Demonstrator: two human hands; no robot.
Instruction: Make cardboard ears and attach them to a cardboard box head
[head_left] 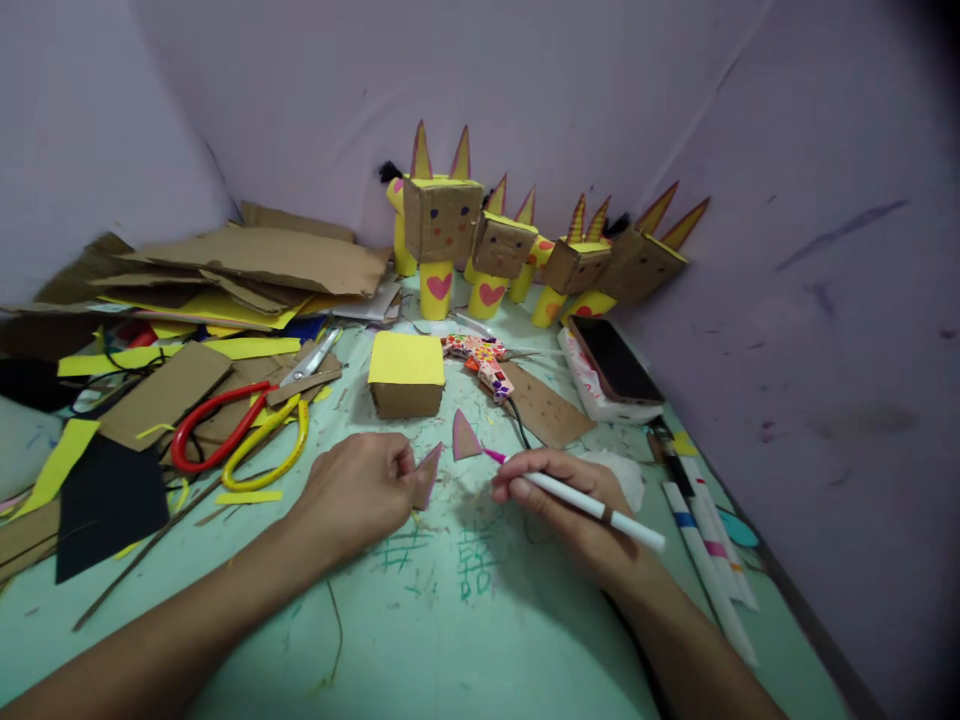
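Scribbled green tabletop [465, 660], pointed pink-edged cardboard [428, 480] in left hand [364, 492]

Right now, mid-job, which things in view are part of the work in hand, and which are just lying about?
Seemingly in use:
- pink-tipped marker, in the right hand
- pink-edged cardboard piece, in the left hand
- second pink-edged piece, lying near the marker's tip

Apparently just lying about:
- scissors
- phone
- cardboard pile
- patterned glue gun, untouched
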